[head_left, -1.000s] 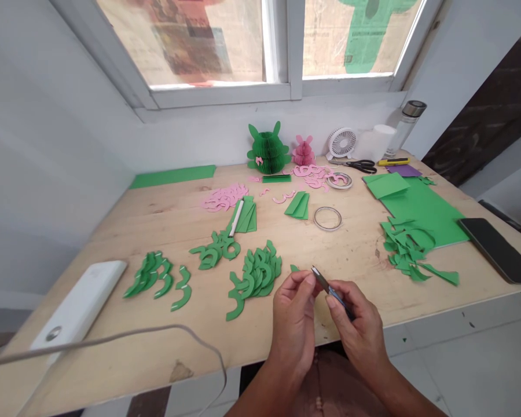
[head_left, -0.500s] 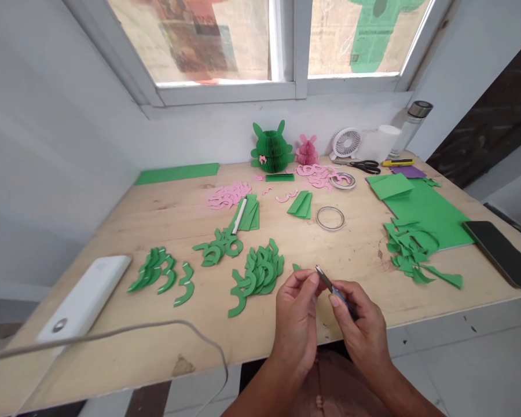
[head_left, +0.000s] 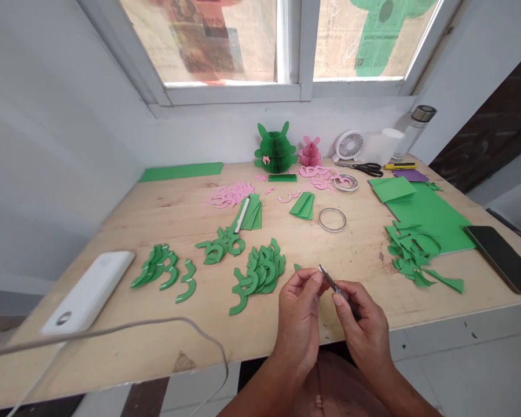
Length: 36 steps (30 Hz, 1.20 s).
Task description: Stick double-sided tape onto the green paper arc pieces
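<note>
Near the table's front edge, my left hand (head_left: 301, 310) is closed in a pinch on a small piece with a white edge (head_left: 320, 268), mostly hidden by the fingers. A bit of green paper (head_left: 297, 267) shows just behind those fingers; whether it is held I cannot tell. My right hand (head_left: 362, 321) grips a slim, dark pointed tool (head_left: 330, 282) that resembles tweezers, its tip at the left fingertips. Left of my hands lies a heap of wavy green paper cutouts (head_left: 263, 269). Farther left, several green cutouts with white strips (head_left: 168, 269) rest on the wood.
White power bank (head_left: 89, 292) and a cable (head_left: 156, 324) lie at left. Tape rings (head_left: 320, 213), pink cutouts (head_left: 232, 195) and paper figures (head_left: 275, 153) sit farther back. Green scraps (head_left: 410, 252), green sheets (head_left: 438, 214) and a phone (head_left: 503, 258) are at right.
The tool in my right hand has turned slightly, showing a narrower side, its tip still at the left fingertips. The whole view has shifted a little.
</note>
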Each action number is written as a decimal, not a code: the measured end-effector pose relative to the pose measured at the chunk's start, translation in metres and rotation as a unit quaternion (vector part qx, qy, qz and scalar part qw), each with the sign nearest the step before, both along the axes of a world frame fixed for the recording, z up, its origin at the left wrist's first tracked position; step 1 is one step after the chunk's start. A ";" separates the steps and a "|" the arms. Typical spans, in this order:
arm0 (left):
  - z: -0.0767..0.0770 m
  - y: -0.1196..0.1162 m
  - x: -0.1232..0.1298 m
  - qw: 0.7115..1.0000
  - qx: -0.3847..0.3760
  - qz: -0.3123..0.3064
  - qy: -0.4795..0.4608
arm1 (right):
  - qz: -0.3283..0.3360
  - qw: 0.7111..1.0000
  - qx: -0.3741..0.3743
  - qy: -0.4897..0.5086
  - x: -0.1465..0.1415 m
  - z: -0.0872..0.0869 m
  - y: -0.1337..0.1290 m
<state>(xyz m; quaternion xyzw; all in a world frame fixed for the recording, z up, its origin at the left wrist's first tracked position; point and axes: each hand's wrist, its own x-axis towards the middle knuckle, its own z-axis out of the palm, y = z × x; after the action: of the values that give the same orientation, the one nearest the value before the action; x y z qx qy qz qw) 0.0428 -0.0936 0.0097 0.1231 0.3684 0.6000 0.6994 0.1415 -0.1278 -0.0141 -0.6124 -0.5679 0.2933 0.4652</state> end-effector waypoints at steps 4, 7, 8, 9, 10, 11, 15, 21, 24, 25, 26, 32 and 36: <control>0.000 0.000 0.000 1.000 0.001 -0.005 0.002 | -0.005 1.000 0.003 -0.005 0.000 0.002 0.001; 0.000 0.000 0.000 1.000 0.001 -0.003 0.003 | -0.003 1.000 0.001 -0.002 0.001 0.001 0.002; 0.000 0.000 0.000 1.000 0.000 -0.002 0.004 | -0.001 1.000 -0.001 0.001 0.002 0.000 0.002; 0.000 0.000 0.000 1.000 0.000 -0.002 0.006 | 0.002 1.000 -0.003 0.004 0.002 -0.001 0.001; 0.000 0.001 -0.001 1.000 0.000 -0.002 0.008 | 0.003 1.000 -0.006 0.008 0.002 -0.002 0.001; -0.001 0.001 -0.001 1.000 -0.001 -0.002 0.009 | 0.005 1.000 -0.010 0.011 0.002 -0.002 0.001; -0.002 0.000 -0.001 1.000 -0.002 0.000 0.015 | 0.003 1.000 -0.025 0.015 0.001 -0.003 -0.001; -0.002 0.001 -0.003 0.999 -0.004 -0.014 0.038 | 0.014 0.999 -0.028 0.015 0.004 -0.004 -0.002; -0.001 0.001 -0.004 0.998 0.000 -0.016 0.056 | 0.013 1.000 -0.024 0.013 0.005 -0.006 -0.002; -0.001 0.001 -0.004 0.998 0.001 -0.016 0.060 | 0.013 1.000 -0.023 0.012 0.006 -0.006 -0.001; -0.001 0.001 -0.004 0.998 0.001 -0.016 0.063 | 0.014 1.000 -0.021 0.011 0.006 -0.006 -0.001; -0.001 0.002 -0.004 0.998 0.007 -0.016 0.067 | 0.018 1.000 -0.018 0.001 0.005 -0.004 -0.002; -0.002 0.001 -0.004 0.997 0.010 -0.013 0.077 | 0.018 0.999 -0.028 -0.005 0.006 -0.003 -0.002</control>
<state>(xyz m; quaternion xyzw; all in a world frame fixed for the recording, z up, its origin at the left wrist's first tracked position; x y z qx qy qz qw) 0.0385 -0.0924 0.0075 0.1811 0.4131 0.5832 0.6755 0.1478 -0.1298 -0.0173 -0.6164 -0.5723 0.3148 0.4398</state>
